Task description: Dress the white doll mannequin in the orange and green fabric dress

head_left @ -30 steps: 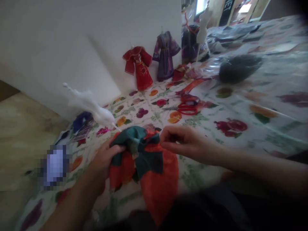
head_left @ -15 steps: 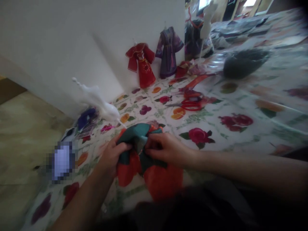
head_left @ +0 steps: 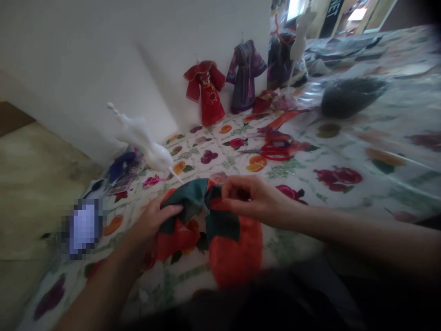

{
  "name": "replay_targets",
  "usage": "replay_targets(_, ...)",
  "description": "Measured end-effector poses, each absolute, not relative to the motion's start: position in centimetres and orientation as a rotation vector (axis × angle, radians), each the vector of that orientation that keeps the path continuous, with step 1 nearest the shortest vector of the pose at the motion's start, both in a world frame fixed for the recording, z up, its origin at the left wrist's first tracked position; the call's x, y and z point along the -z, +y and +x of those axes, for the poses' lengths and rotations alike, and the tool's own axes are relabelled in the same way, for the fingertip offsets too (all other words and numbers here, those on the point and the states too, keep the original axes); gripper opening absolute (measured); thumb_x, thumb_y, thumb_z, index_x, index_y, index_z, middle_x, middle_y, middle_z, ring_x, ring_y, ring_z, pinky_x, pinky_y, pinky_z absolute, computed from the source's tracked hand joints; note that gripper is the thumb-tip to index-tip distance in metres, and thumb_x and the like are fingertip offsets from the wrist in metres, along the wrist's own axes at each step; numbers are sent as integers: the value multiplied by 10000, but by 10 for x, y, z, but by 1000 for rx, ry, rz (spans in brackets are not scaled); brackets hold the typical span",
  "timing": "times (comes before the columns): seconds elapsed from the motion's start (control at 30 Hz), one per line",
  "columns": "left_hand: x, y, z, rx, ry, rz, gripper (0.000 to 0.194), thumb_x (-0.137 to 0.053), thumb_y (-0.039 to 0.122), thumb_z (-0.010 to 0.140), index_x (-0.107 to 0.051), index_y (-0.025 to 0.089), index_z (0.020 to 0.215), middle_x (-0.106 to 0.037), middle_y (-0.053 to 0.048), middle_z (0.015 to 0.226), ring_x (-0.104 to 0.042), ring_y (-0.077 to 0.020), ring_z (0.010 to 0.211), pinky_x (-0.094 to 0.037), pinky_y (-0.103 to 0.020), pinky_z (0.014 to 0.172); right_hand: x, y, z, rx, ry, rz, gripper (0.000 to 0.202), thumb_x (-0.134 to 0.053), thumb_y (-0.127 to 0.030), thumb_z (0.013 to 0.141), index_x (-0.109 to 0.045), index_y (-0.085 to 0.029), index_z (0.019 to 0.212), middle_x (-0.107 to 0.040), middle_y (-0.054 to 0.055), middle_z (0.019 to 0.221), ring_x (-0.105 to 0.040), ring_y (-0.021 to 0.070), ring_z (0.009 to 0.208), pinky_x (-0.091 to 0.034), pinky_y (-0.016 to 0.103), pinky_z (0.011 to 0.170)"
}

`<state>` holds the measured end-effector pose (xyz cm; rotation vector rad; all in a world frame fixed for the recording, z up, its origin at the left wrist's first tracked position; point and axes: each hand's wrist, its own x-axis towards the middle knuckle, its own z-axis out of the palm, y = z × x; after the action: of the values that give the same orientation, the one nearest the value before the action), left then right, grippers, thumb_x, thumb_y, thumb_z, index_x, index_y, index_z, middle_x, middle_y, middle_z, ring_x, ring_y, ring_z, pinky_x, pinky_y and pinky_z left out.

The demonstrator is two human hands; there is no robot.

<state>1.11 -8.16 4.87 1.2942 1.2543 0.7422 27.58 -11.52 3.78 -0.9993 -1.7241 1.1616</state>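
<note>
A small doll garment (head_left: 223,225) of dark green and orange-red cloth is spread between my hands, low over the table. On its left side my left hand (head_left: 156,218) grips the green part, thumb on top and the other fingers hidden below. The fingertips of my right hand (head_left: 246,195) pinch the upper right part of the cloth. Just behind the garment a white mini mannequin (head_left: 146,140) leans to the left on its thin rod, whose lower end is hidden by the cloth.
Two dressed doll forms, one in a red robe (head_left: 208,92) and one in a purple robe (head_left: 244,76), stand by the wall. Red-handled scissors (head_left: 274,151) lie on the fruit-print tablecloth (head_left: 203,156). A dark bundle in plastic (head_left: 349,96) is at the right. A pixelated device (head_left: 84,227) sits left.
My right hand has moved right and slightly up, drawing its side of the garment away from my left hand. The cloth is more open in the middle. The view has shifted slightly.
</note>
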Motion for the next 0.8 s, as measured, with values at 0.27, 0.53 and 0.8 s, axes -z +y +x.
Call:
replay_targets(0.27, -70, -91, 4, -791, 1421, 1801, 634, -770, 361, 722, -561, 301, 1318, -555, -53, 1398, -566, -274, 1230, -501, -336, 957, -50, -111, 282, -1154, -1774, -980, 100, -616, -243, 817, -559, -173, 773, -530, -33, 675, -459, 81, 589, -357, 218, 524)
replay_targets(0.53, -70, -111, 66, -610, 1136, 2226, 168, -676, 405, 808, -769, 314, 913, -705, -45, 852, -636, -223, 761, -493, -291, 648, -58, -119, 277, -1057, -1877, -1030, 55, -622, -153, 750, -588, -169, 788, -531, -43, 666, -477, 75, 601, -366, 203, 547)
replay_targets(0.8, -64, -96, 70, -590, 1152, 2097, 189, -638, 436, 836, -762, 294, 827, -709, -38, 823, -636, -213, 768, -476, -280, 674, -73, -84, 338, -753, -2191, -1204, 209, -585, -271, 881, -612, -174, 1064, -648, 23, 859, -570, 116, 708, -429, 232, 646)
